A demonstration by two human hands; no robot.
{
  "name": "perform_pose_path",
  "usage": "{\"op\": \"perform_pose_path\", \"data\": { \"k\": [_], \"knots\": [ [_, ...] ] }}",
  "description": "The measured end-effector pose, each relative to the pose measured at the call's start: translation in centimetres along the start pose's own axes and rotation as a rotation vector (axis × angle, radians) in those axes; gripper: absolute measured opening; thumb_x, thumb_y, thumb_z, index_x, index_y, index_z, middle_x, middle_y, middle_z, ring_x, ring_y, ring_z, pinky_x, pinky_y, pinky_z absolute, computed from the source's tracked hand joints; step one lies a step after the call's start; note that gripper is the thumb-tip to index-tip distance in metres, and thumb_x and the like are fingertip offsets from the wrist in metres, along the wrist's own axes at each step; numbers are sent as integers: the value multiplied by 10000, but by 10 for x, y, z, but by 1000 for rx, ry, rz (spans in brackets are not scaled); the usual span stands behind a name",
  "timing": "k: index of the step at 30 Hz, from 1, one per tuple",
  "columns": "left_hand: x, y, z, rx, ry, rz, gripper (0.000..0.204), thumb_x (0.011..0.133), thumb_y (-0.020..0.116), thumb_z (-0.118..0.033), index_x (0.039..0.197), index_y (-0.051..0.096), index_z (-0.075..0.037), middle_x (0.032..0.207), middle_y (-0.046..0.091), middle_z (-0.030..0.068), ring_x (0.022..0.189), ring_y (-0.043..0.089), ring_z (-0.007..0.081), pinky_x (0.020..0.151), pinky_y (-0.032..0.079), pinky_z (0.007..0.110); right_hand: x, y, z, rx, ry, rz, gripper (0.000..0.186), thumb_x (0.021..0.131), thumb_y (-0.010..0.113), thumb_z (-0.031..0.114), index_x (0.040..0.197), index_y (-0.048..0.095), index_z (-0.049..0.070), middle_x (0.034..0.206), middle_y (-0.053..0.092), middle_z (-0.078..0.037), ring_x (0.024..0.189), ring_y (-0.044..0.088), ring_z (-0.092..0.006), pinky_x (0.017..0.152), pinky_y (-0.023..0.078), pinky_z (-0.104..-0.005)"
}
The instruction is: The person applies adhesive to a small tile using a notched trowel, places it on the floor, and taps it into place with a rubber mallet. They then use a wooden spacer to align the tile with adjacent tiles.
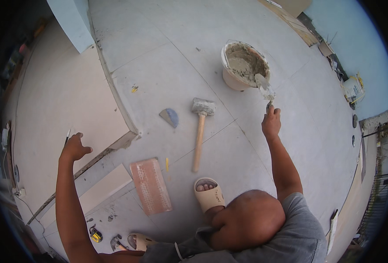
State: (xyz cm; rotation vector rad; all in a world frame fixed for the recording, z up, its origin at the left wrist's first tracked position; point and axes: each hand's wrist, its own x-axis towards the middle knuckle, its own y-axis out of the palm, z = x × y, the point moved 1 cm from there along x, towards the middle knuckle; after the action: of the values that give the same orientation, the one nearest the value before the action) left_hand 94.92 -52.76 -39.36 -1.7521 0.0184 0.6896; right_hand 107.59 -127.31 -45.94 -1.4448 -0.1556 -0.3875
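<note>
My right hand [271,122] is closed round the handle of a trowel [264,86], stretched out at the right. The trowel's blade, smeared with mortar, is at the near rim of a white bucket [234,82]. Grey wet mortar [243,63] coats the bucket's inside. At the left, my left hand [75,147] is over a raised pale tiled step [78,96], thumb and forefinger apart. A thin dark-and-white pen-like stick [67,136] shows beside its knuckles; whether the hand touches it I cannot tell.
Between my arms lie a mallet [199,138], a blue-grey half disc [171,117], and a reddish tile piece [151,186] beside a pale tile strip [97,193]. A tape measure [96,234] and a hammer [117,242] are near my sandalled foot [209,193]. A white container [354,89] stands by the right wall.
</note>
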Motion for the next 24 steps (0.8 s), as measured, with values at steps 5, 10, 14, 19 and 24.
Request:
{"op": "perform_pose_path", "data": {
  "k": [5, 10, 14, 19, 24],
  "knots": [
    [15, 31, -5, 214, 2, 40, 1082, 629, 880, -258, 1482, 293, 55, 1549, 302, 260, 1428, 337, 358, 1157, 338, 391, -42, 6, -21, 38, 57, 41, 412, 889, 617, 66, 1277, 479, 59, 1066, 518, -168, 989, 585, -365, 764, 518, -475],
    [14, 50, -9, 280, 17, 40, 1116, 634, 871, -304, 1490, 249, 51, 1555, 251, 265, 1435, 282, 373, 1162, 297, 415, -84, 6, -17, 384, 84, 88, 395, 917, 593, 116, 1271, 467, -6, 1096, 585, -233, 1013, 592, -408, 837, 508, -445],
    [8, 59, -19, 329, 58, 33, 1145, 639, 864, -341, 1497, 213, 48, 1560, 210, 270, 1441, 238, 384, 1166, 265, 434, -101, 21, 7, 985, 422, 286, 234, 942, 634, 169, 1045, 490, 15, 775, 541, -34, 587, 512, -82, 533, 457, -250],
    [1, 69, -36, 356, 117, 14, 1182, 644, 855, -387, 1505, 169, 44, 1566, 158, 275, 1449, 183, 399, 1171, 224, 459, -103, 44, 26, 966, 471, 399, 182, 947, 555, 207, 970, 511, 32, 794, 492, -19, 729, 457, -103, 691, 431, -270],
    [-4, 78, -42, 345, 191, -20, 1221, 649, 846, -433, 1513, 125, 40, 1572, 107, 281, 1457, 128, 414, 1175, 184, 483, -111, 63, 33, 791, 282, 336, 207, 946, 540, 207, 972, 499, 6, 819, 483, -52, 760, 429, -132, 715, 413, -280]
  ]
}}
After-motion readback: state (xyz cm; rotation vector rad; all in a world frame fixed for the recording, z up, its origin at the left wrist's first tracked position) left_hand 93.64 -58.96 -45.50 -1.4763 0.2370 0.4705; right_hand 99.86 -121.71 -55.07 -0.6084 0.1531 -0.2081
